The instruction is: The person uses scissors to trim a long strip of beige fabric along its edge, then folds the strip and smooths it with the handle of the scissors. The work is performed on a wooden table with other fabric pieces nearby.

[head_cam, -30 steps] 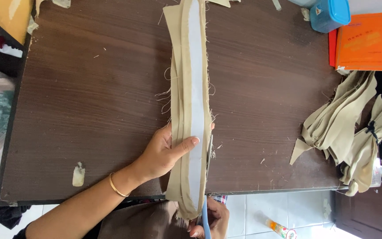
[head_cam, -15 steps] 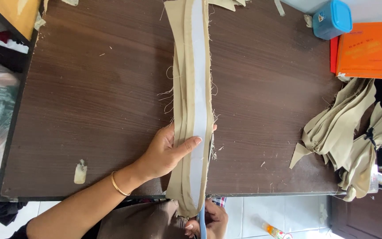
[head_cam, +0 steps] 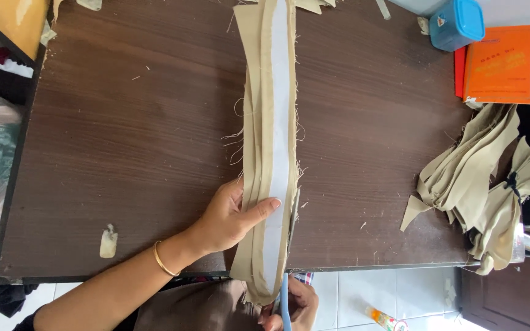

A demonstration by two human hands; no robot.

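Khaki fabric strip stack [head_cam: 259, 122] with white interfacing [head_cam: 279, 110] runs 12-to-6 down brown table [head_cam: 124, 153]. Left hand [head_cam: 228, 217] flat, fingers spread, pressing stack. Right hand [head_cam: 299, 306] at 6, clamped on blue-handled scissors [head_cam: 286, 294].

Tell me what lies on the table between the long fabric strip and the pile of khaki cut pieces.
In the head view, only bare brown table with stray threads lies between the fabric strip and the pile.

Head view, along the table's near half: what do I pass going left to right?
Small fabric scrap → left hand pressing down → stacked beige strips with white strip on top → scissors along the strips' right edge → heap of beige fabric pieces.
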